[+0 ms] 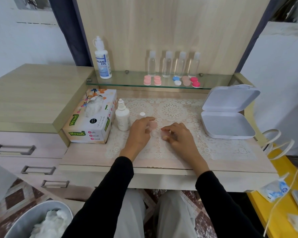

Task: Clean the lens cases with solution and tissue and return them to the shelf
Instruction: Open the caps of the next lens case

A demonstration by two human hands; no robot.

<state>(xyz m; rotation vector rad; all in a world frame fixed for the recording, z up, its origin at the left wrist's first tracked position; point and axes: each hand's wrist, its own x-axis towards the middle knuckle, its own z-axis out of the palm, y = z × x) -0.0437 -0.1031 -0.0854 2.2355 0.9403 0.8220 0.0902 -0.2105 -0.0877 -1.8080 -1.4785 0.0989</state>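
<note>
- Okay, pale pink lens case (153,126), blurred, is mid-desk over the lace mat (213,148), between both hands.
- Left hand (140,133) grips its left end; right hand (181,137) pinches its right end.
- Small bottle (122,117) is just left of the left hand; tissue box (91,121) at the desk's left edge.
- More cases (152,80) sit on the glass shelf (120,82) along the back edge.

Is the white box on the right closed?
No, the white box lies with its hinged lid raised, showing the inside.
</note>
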